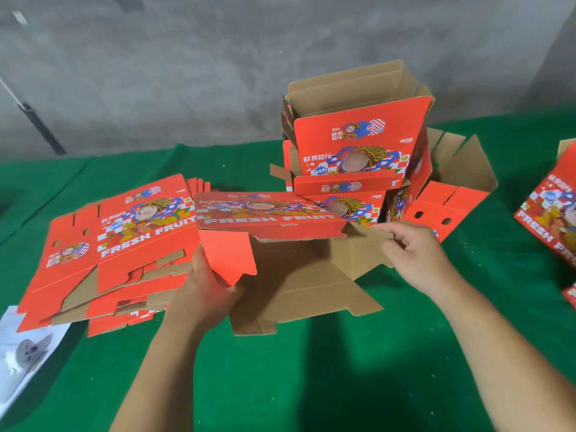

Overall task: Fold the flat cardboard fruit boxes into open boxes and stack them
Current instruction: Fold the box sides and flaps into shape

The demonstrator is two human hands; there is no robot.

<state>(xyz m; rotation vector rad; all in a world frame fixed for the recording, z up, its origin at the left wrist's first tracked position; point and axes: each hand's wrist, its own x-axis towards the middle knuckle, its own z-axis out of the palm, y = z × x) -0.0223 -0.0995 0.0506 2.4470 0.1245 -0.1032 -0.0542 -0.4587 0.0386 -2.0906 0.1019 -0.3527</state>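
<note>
A half-opened red fruit box (271, 213) printed "FRESH FRUIT" sits in front of me on the green table (311, 369), its brown inside and bottom flaps spread toward me. My left hand (205, 291) holds a plain red flap at the box's near left corner, thumb on top. My right hand (414, 254) pinches a brown flap at the box's right end. A pile of flat red boxes (124, 244) lies to the left. Behind the held box rises a stack of folded open boxes (355, 145).
One open box (452, 194) lies tipped on its side to the right of the stack. More red boxes (554, 213) show at the right edge. A printed paper sheet (25, 353) lies at the near left. A grey concrete wall (187, 73) stands behind the table.
</note>
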